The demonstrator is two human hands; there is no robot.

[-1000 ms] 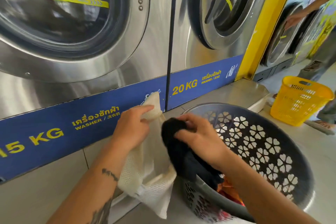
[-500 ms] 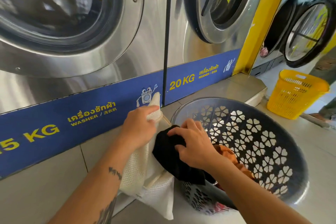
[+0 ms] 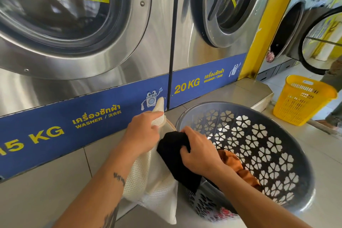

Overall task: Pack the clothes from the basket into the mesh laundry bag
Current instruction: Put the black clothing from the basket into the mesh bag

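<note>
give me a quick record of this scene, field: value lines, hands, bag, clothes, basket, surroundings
setting: laundromat, steel front-load washers labelled 15 KG and 20 KG
left hand: grips the top edge of the mesh laundry bag, holding it up
right hand: clutches a black garment at the bag's mouth
black garment: partly at the bag, its lower end trailing over the basket's near rim
grey basket: flower-cutout wall, orange clothing inside
yellow basket: on the floor, far right
task state: packing under way

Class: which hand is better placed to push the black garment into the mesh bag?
Right hand: it grips the black garment at the bag's mouth, while the left hand holds the mesh bag open.
</note>
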